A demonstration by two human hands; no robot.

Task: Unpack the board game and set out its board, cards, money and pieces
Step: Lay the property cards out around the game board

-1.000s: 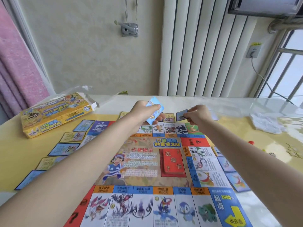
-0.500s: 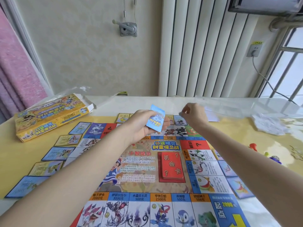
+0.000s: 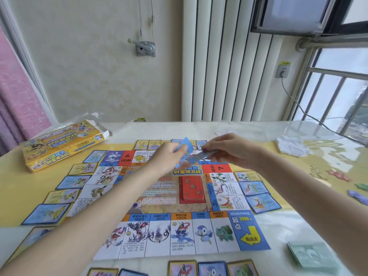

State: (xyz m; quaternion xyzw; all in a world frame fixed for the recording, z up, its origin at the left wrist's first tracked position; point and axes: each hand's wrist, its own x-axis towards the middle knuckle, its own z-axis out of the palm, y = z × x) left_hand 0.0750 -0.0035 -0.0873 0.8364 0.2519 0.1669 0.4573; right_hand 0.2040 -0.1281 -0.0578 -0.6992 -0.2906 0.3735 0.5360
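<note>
From the head view, the board (image 3: 179,198) lay flat on the table (image 3: 18,184), ringed by property cards (image 3: 65,182) on every side; a red card deck (image 3: 192,188) sat at its centre; the yellow game box (image 3: 61,144) lay far left, green money (image 3: 312,255) near right, crumpled plastic (image 3: 291,145) far right; the left hand (image 3: 169,156) gripped a blue card stack (image 3: 186,151) above the board's far edge; the right hand (image 3: 229,149) pinched one card (image 3: 205,155) just beside it.

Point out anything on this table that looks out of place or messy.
A crumpled white wrapper lies loose on the table's far right, away from the board. The yellow game box sits askew at far left, its end flap open. The cards ringing the board look tidy.
</note>
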